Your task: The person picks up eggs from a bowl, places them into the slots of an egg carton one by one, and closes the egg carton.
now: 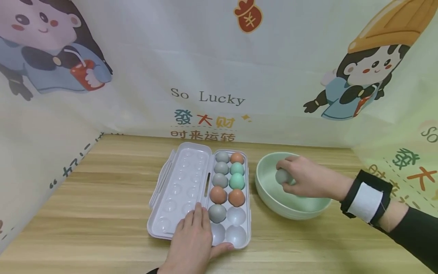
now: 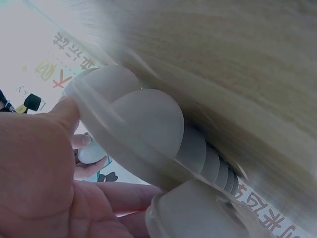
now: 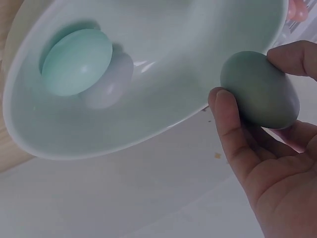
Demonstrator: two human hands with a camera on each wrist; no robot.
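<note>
My right hand [image 1: 302,177] pinches a grey egg [image 3: 260,89] between thumb and fingers, above the pale green bowl [image 1: 273,203]. A mint-green egg [image 3: 78,62] lies in that bowl in the right wrist view; in the head view it is hidden. Left of the bowl, a white plastic egg carton [image 1: 248,224] lies with its lid [image 1: 161,213] folded back to the left. Grey, brown and mint eggs fill most of its cups, and three cups at the near end hold none. My left hand [image 1: 193,238] rests on the carton's near part, fingers straight over the lid, thumb along the front edge.
Everything stands on a wood-grain table [image 1: 102,198]. A pale printed cloth [image 1: 143,76] with cartoon figures and lettering hangs behind it and along the sides. The bowl stands just right of the carton.
</note>
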